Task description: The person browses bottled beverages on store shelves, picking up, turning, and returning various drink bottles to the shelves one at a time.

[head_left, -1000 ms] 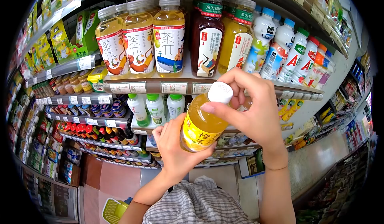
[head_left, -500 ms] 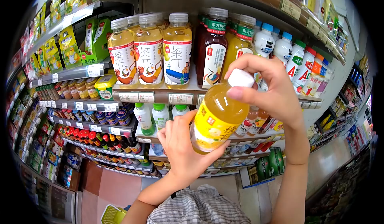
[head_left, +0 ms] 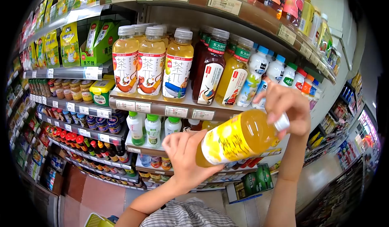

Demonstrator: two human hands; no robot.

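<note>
A bottle of yellow drink [head_left: 239,138] with a yellow-and-white label and a white cap [head_left: 282,122] is held in front of the shelves, lying nearly on its side with the cap to the right. My left hand [head_left: 184,156] is closed around its base end. At the other end, the curled fingers of my right hand [head_left: 288,105] grip it by the cap and neck. Behind the bottle, a shelf carries tea bottles [head_left: 178,71] with clear caps, a dark tea bottle [head_left: 208,71] and a yellow tea bottle [head_left: 233,79].
White bottles with green caps [head_left: 153,130] stand on the shelf below. Jars [head_left: 75,90] and yellow packets [head_left: 69,44] fill the shelves at left. On the floor are a green carton [head_left: 257,179] and a yellow-green basket [head_left: 98,220]. An aisle [head_left: 324,170] runs at right.
The bottle has tipped from a steep slant to nearly level, its cap end moving right and down. My right hand went with it, and the camera view has shifted.
</note>
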